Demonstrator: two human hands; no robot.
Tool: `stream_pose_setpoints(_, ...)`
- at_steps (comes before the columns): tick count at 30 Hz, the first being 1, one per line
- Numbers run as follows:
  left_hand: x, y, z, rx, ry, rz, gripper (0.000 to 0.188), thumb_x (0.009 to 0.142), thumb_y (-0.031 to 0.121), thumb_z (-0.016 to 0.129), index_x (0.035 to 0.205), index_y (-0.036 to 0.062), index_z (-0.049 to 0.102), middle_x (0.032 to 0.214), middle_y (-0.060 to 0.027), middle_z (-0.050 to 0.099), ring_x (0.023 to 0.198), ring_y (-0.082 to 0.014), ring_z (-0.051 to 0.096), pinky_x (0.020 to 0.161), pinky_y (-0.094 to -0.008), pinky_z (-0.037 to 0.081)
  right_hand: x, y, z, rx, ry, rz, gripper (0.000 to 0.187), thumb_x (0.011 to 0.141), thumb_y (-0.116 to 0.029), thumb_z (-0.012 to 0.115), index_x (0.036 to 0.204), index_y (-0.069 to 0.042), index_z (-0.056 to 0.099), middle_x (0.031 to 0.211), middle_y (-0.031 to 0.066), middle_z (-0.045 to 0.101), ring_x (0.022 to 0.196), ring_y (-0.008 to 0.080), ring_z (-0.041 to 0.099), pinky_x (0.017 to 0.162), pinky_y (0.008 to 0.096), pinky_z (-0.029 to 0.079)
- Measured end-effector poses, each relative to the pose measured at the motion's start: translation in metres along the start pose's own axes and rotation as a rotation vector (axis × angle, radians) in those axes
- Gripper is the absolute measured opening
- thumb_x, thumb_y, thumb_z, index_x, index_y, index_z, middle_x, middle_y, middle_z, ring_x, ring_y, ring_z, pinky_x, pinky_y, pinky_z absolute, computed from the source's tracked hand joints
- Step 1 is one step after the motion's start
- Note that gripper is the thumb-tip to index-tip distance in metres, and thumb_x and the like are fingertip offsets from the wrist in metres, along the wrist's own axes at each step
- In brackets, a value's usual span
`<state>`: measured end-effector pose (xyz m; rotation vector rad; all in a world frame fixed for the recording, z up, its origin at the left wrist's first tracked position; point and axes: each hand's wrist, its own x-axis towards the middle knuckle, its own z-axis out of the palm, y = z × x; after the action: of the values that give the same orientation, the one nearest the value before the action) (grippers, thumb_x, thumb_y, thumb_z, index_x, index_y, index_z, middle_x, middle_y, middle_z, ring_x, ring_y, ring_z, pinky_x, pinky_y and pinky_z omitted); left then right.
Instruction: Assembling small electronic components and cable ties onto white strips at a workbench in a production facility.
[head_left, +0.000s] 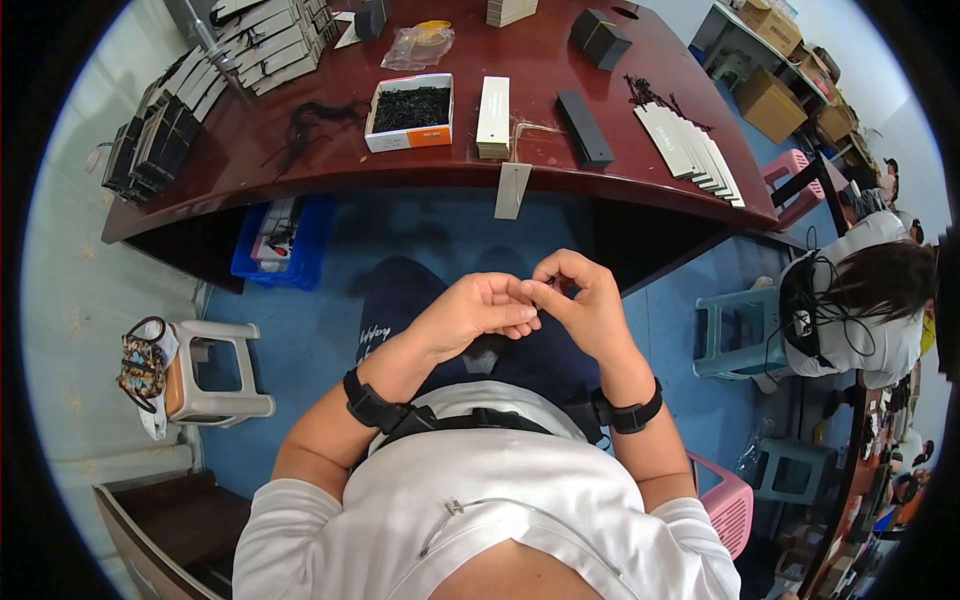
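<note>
My left hand [478, 312] and my right hand [585, 305] meet above my lap, in front of the desk. Thumb and fingertips are pinched together on both, and the fingertips nearly touch. Whatever sits between them is too small to make out. Beyond my hands, a single pale tag [511, 190] with a small hole juts over the desk's front edge. Right behind it stands a stack of white tags [494, 112]. A black block of tags [584, 130] lies to the right. To the left, an open box [411, 110] holds many small black pieces, perhaps cords.
On the dark red desk [330, 180], fanned white tags [690, 152] with black cords lie right, bundled tags [165, 140] left. Loose black cords [305, 130] and a plastic bag [418, 45] are farther back. A blue bin [285, 245] sits underneath. Another person [850, 290] sits at right.
</note>
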<state>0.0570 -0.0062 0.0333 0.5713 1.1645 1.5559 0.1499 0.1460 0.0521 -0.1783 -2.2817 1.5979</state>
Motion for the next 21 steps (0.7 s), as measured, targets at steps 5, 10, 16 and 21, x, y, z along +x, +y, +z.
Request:
stream_pose_setpoints(5, 0.0, -0.001, -0.001, -0.034, 0.007, 0.065, 0.01, 0.087, 0.01, 0.061, 0.095, 0.0032, 0.06, 0.084, -0.0059, 0.065, 0.072, -0.0082, 0.06, 0.068, -0.0195, 0.049, -0.014, 0.007, 0.003, 0.013, 0.188, -0.067, 0.006, 0.08, -0.004, 0.067, 0.084, -0.001, 0.064, 0.083, 0.0033, 0.058, 0.072, 0.0064, 0.052, 0.064, 0.021, 0.042)
stream_pose_setpoints(10, -0.001, 0.001, 0.0, -0.029, 0.118, 0.125, 0.007, 0.086, 0.009, 0.062, 0.09, 0.0026, 0.061, 0.081, -0.0057, 0.065, 0.071, -0.0084, 0.061, 0.067, -0.0198, 0.049, -0.029, 0.012, 0.005, 0.283, 0.073, 0.087, 0.011, 0.083, -0.008, 0.065, 0.091, -0.001, 0.067, 0.085, 0.0044, 0.062, 0.074, 0.0098, 0.056, 0.068, 0.023, 0.045)
stream_pose_setpoints(16, -0.005, 0.004, 0.004, 0.11, 0.123, 0.164, 0.006, 0.086, 0.006, 0.061, 0.088, 0.0012, 0.06, 0.081, -0.0065, 0.065, 0.072, -0.0106, 0.061, 0.068, -0.022, 0.05, -0.025, 0.003, 0.003, 0.051, 0.083, -0.005, 0.006, 0.076, -0.001, 0.065, 0.082, 0.0, 0.064, 0.075, 0.0054, 0.061, 0.07, 0.012, 0.058, 0.065, 0.0236, 0.045)
stream_pose_setpoints(21, -0.002, -0.001, 0.001, 0.059, 0.121, 0.229, 0.004, 0.084, 0.004, 0.063, 0.085, 0.003, 0.059, 0.084, -0.0051, 0.064, 0.073, -0.0102, 0.059, 0.069, -0.0235, 0.049, -0.023, -0.006, 0.009, -0.08, 0.168, -0.104, 0.007, 0.069, 0.002, 0.064, 0.074, 0.0, 0.06, 0.071, 0.0075, 0.059, 0.066, 0.015, 0.058, 0.061, 0.0249, 0.045)
